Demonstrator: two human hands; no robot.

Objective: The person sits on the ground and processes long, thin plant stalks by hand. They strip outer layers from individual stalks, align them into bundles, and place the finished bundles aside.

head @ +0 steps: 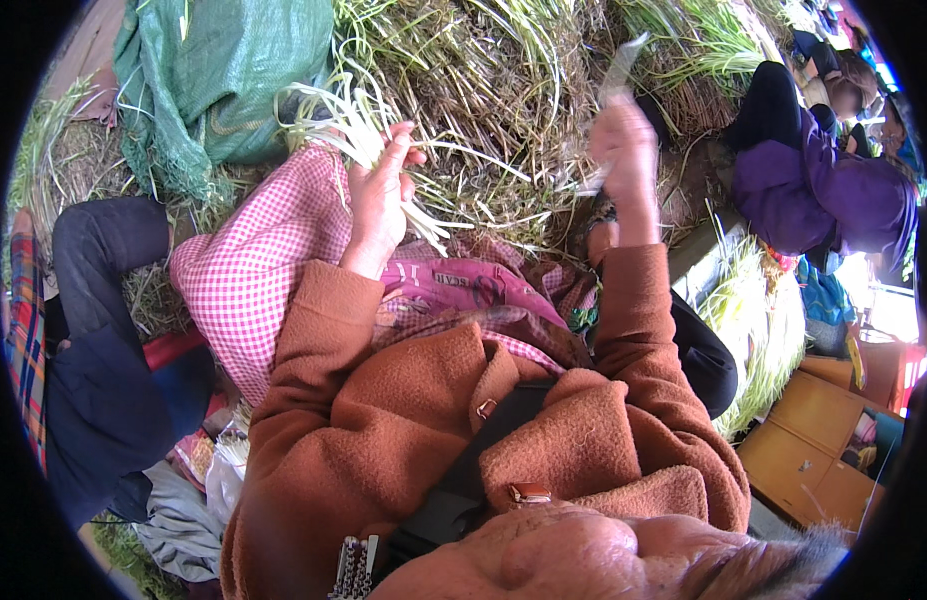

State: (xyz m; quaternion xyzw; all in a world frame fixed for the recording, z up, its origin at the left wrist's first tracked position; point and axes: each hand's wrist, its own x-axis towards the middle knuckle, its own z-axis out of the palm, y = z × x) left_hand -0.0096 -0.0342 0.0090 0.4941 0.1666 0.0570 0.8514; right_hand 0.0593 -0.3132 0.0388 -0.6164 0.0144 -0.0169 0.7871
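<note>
My left hand [382, 206] grips a small bunch of pale, chive-like stalks [362, 139] above my lap. Their leafy ends fan out past the fingers, and cut-looking ends poke out below the palm. Raised on the other side, my right hand [624, 154] is closed and blurred by motion. A pale, translucent strip [624, 64] sticks up from its fist; whether it is a blade or a plastic piece is unclear. Beneath both hands, a pink checked cloth [261, 262] covers my lap. In front lies a large heap of brownish stalks [463, 97] with green leaves.
A green woven sack [230, 75] lies front left. Someone in dark clothes [110, 360] sits close on my left; a person in purple [816, 180] sits right. Pale green stalks [763, 330] are piled beside my right knee, near an orange-brown box [801, 442].
</note>
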